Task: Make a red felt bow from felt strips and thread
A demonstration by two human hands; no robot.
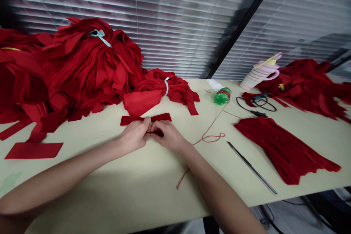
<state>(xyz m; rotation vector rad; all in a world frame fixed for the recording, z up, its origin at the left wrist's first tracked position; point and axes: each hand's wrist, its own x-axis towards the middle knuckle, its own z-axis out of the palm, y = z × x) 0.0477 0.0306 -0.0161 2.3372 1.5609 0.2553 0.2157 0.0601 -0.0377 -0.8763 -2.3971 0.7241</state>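
My left hand (pixel 135 133) and my right hand (pixel 170 136) meet over the table, their fingers pinched close together on dark red fabric. A red fabric strip (pixel 161 117) shows just behind the fingers, sticking out to both sides. A darker fold of red fabric shows between the two hands; whether it is the same strip, I cannot tell. Red thread (pixel 214 126) runs from a green plastic bottle piece (pixel 221 97) wound with thread, passes by my right forearm and ends in a loose tail on the table.
Large bundles of red strips (pixel 95 62) tied with pale blue ribbon fill the back left. One strip (pixel 34 150) lies at the left. On the right are a thin metal rod (pixel 251 167), stacked red strips (pixel 285 148), a black cable (pixel 256 106), a striped mug (pixel 259 75) and more red fabric (pixel 307 84).
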